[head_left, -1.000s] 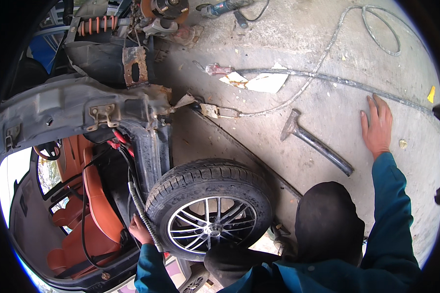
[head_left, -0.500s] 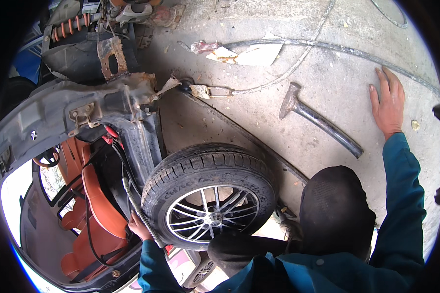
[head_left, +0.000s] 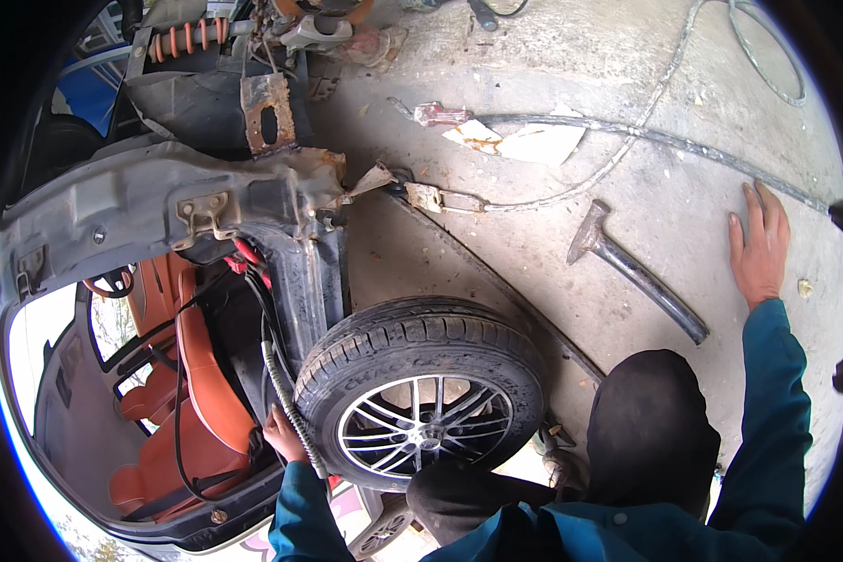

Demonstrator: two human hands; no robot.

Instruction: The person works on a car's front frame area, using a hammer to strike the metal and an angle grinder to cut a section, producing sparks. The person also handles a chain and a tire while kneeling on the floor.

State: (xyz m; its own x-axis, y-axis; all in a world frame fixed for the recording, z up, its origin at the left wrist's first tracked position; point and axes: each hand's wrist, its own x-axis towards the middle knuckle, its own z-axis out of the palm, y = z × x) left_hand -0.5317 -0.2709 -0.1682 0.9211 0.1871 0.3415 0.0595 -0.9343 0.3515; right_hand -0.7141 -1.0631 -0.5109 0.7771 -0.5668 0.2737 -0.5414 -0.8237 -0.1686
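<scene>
My left hand (head_left: 284, 435) is at the rear edge of the car body (head_left: 164, 183), close to a ribbed cable sleeve (head_left: 288, 403) and left of the tyre. Its fingers look bent over the edge, partly in shadow. On the concrete, my right hand (head_left: 759, 248) lies flat with fingers spread, its tips near a dark hose (head_left: 698, 148). A hammer (head_left: 642, 272) with a worn metal head rests on the floor between that hand and the wheel (head_left: 421, 398), which has a silver spoked rim. My bent knees (head_left: 654, 412) are right of the wheel.
Orange seats (head_left: 211, 365) show inside the car. A rusty bracket (head_left: 270, 117) and an orange coil spring (head_left: 189, 39) stand at upper left. A long thin bar (head_left: 506, 281) runs past the wheel. A white sheet scrap (head_left: 539, 142) and a looped cable (head_left: 660, 89) lie at the back.
The whole view has shifted, so the car, wheel and hammer appear farther right and lower. More of my left hand's fingers show. My right hand stays flat on the floor.
</scene>
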